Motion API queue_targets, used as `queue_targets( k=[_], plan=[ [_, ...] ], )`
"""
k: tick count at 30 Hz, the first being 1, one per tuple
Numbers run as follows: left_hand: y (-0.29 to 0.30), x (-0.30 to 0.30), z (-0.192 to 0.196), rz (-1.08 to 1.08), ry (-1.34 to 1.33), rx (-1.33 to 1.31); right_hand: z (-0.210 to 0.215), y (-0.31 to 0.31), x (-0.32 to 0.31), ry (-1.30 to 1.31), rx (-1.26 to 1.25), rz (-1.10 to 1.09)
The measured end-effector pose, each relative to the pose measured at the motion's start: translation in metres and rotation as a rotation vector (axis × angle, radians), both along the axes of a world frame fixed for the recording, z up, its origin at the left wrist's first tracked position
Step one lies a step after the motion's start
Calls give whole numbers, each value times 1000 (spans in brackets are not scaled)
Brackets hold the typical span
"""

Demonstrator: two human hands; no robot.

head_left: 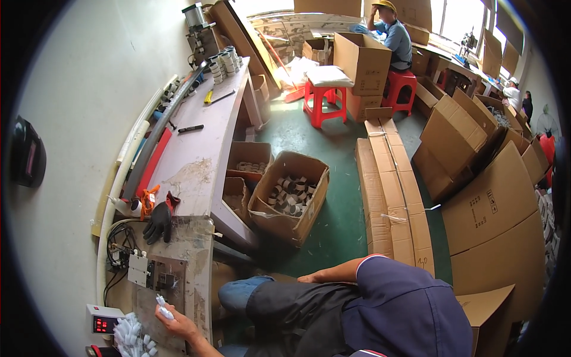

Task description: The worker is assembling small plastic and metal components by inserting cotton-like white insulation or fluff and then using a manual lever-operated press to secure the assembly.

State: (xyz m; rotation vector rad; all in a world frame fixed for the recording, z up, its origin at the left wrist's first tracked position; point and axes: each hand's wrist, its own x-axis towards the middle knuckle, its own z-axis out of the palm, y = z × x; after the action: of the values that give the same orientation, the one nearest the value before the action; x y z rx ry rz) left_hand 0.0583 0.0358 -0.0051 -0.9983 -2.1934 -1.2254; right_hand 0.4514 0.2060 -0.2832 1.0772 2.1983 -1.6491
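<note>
At the bottom left, the fingers of the left hand [173, 324] are pinched shut on a small white part [163, 308]. The part is held just above the near end of the bench [196, 160], over a grey metal plate [172, 285].

Just beside that hand, nearer the wall, lies a pile of white parts [131, 338] of the same kind. A small box with red lights [102, 321] sits next to the pile. Farther up the plate is a white switch block [138, 269] with black wires [119, 241] running to it. A black glove [159, 221] lies past that.

The right hand [310, 277] rests on the person's leg, well apart from the bench. Its fingers lie loose and flat, and it holds nothing.

An open cardboard box [290, 196] full of black and white rings stands on the green floor [339, 214], well apart from both hands.

To do this bit well, I think the grip should stay light but sure, with the part held by its end so that the rest of it can be seen. Taking only one part at a time from the pile would help. The hand should keep clear of the wires.
</note>
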Motion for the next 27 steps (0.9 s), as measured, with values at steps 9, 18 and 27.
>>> queue_targets(
  k=[9,18,27],
  plan=[
    [-2,-1,1,13,-3,10,-10,-10,-9,29,-32,-43],
    [-7,-2,2,63,6,36,-22,-14,-5,64,-34,-73],
    [-6,-5,-1,120,12,57,-24,-13,-9,80,-87,-130]
  ],
)
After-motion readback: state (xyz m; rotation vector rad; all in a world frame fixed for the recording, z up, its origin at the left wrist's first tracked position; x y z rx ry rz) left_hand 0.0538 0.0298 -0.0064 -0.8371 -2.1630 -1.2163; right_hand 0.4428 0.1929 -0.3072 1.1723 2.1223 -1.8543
